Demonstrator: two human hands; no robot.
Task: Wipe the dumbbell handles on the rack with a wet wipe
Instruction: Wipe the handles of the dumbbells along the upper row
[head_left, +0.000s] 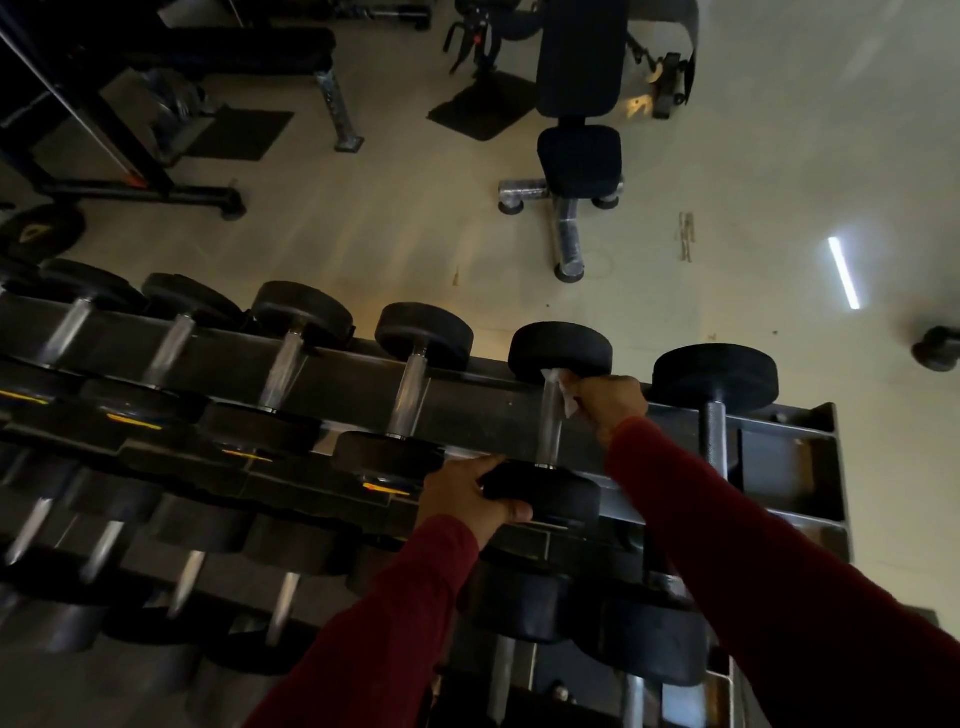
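Rack (789, 457); fingers (605, 395) around wipe (563, 389)

Both arms, in dark red sleeves, reach forward and down from the lower edge of the head view, the left from lower centre and the right from the lower right corner. The left hand (470, 496) curls its fingers over the near head of a dumbbell (550, 447), thumb wrapped below. The right hand (610, 402) is extended farther, fingers closed and pinching a white wet wipe (563, 392) against the dumbbell's handle.
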